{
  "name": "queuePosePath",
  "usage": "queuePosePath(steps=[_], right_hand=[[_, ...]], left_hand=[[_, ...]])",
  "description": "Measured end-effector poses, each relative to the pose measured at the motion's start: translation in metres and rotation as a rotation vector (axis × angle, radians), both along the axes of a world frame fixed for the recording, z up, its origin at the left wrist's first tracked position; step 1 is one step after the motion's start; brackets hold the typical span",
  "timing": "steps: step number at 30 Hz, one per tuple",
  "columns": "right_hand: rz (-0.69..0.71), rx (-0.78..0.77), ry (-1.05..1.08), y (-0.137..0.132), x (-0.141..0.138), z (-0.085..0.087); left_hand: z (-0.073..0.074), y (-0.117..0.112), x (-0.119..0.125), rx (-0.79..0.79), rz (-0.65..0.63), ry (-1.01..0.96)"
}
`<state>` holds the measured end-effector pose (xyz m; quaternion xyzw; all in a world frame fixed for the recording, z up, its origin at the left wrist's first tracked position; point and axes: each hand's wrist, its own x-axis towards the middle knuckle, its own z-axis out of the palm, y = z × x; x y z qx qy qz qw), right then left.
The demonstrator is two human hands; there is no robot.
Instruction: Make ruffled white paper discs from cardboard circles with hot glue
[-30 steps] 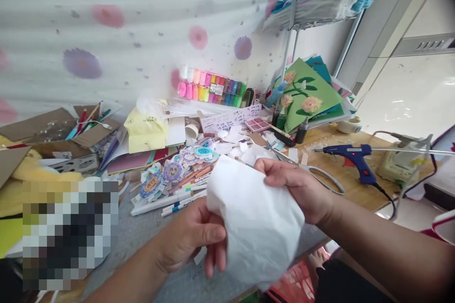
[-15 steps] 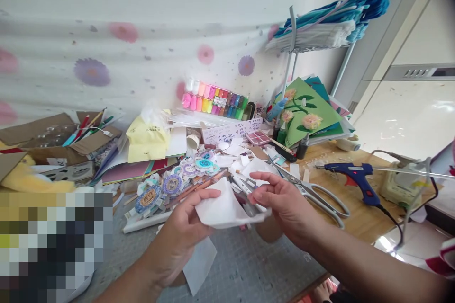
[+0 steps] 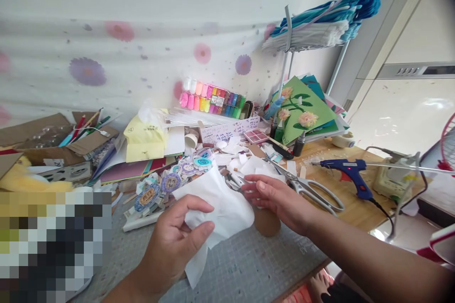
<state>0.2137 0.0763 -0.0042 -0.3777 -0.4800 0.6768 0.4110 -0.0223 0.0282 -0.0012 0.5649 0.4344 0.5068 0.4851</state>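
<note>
Along its near edge, the counter (image 3: 359,213) carries a grey mat (image 3: 245,265). Over the mat is a limp white sheet (image 3: 223,213). The left hand (image 3: 172,232) curves at its left side, thumb and forefinger apart; I cannot tell whether it grips. The right hand (image 3: 280,199) has straightened fingers and holds nothing visible. Near it is a brown disc (image 3: 268,225). The present step looks like handling the sheet; the next move probably calls for a gentle pinch.

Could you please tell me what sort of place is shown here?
It looks like a craft worktable. The signs are a blue glue gun, large scissors near paper scraps, and a green sheet bearing pinkish flowers.
</note>
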Motion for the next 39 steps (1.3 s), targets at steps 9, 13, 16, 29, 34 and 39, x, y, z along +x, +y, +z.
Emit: queuePosePath(steps=[9,13,16,29,34,39], right_hand=[[0.09,-0.181,0.25,-0.01,-0.015,0.01],[0.023,-0.132,0.295,-0.005,-0.014,0.009],[0.024,-0.139,0.264,-0.004,-0.013,0.008],[-0.048,0.086,0.07,-0.004,0.0,0.016],[-0.028,0.142,-0.035,-0.003,0.005,0.015],[-0.039,0.186,-0.05,-0.004,0.007,0.015]], left_hand=[[-0.001,0.008,0.0,-0.011,0.045,-0.041],[0.012,0.008,0.009,-0.03,0.115,-0.1],[0.019,0.008,0.015,-0.034,0.158,-0.12],[0.019,0.018,0.006,-0.465,-0.072,-0.367],[0.012,0.017,0.006,-0.484,-0.048,-0.299],[0.014,0.016,0.007,-0.417,-0.016,-0.389]])
